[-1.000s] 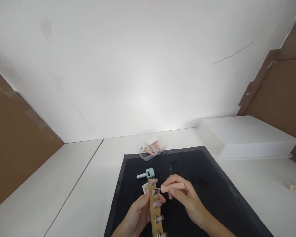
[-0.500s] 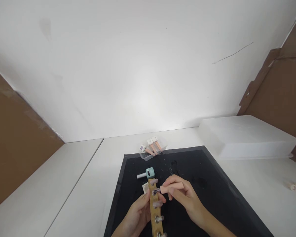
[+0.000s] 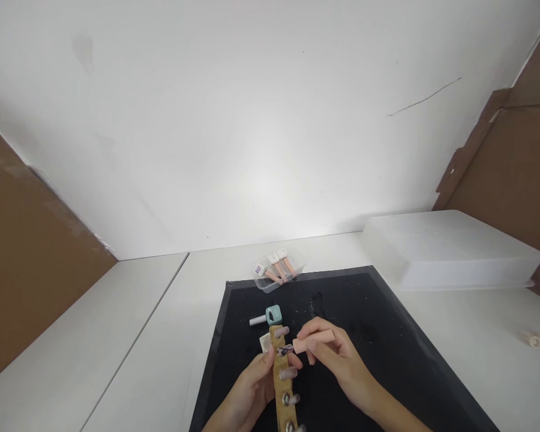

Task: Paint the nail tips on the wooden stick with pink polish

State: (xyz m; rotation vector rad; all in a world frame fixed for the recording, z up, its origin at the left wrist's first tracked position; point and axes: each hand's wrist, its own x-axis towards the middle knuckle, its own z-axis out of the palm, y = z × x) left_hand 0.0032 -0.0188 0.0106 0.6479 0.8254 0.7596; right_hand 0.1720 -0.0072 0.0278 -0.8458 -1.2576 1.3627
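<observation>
My left hand (image 3: 255,384) grips a narrow wooden strip (image 3: 281,384) carrying a row of several false nail tips (image 3: 288,373) on small round mounts. Between the thumb and fingers of my right hand (image 3: 335,360) is a pink nail polish brush (image 3: 312,342), its handle pointing left. The brush end meets the second nail tip from the top, which has dark marks on it. A small white square object (image 3: 265,342) lies partly hidden behind the strip. Just above it is a teal nail polish bottle (image 3: 273,315) with a white cap, lying on its side.
A clear tray (image 3: 266,288) with several pink-handled, white bottles sits at the back edge of the black mat (image 3: 342,294). A white box (image 3: 454,252) stands at the right. Small pale items (image 3: 534,340) lie at far right; cardboard (image 3: 36,252) flanks the left.
Hardly anything differs. The wooden strip has turned very slightly, and the brush tip has shifted a little over the same nail tip.
</observation>
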